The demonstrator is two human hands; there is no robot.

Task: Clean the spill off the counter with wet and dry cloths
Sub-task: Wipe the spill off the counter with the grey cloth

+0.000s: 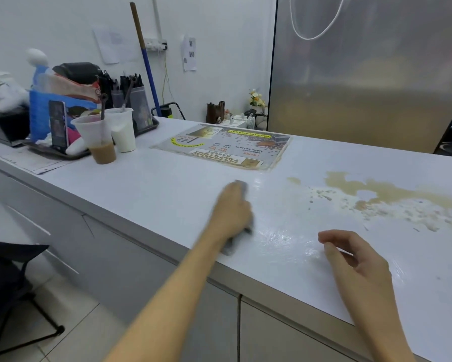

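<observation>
Two hands over a white tabletop point(167, 189), listed near to far. Right hand point(355, 259): nearest, low over the front edge, fingers loosely curled, grip empty, nothing held. Wet sheen point(285, 239): glossy streaks on the surface between the two hands, just ahead of the right hand. Left hand point(232, 212): arm reaching forward, grip closed over a grey cloth point(228, 248), pressing it to the surface; hand blurred, so finger detail is unclear; whether this cloth is the wet or the dry one cannot be told. Spill point(392, 194): tan puddle with pale flecks and droplets, right of the left hand and well apart from the cloth, untouched where it lies. Laminated menu sheet point(224, 147): flat, beyond the left hand. Two plastic cups point(107, 137): far left, one part full of brown drink, one of white, each with a stirrer. Step judged in hand: wiping. Handling advice: carry the cloth right to the puddle, work from its outer edge inward so liquid gathers rather than spreads, keep the palm flat for even pressure, fold to a fresh face once soaked, steer clear of the menu sheet, and finish with a dry cloth over the sheen
</observation>
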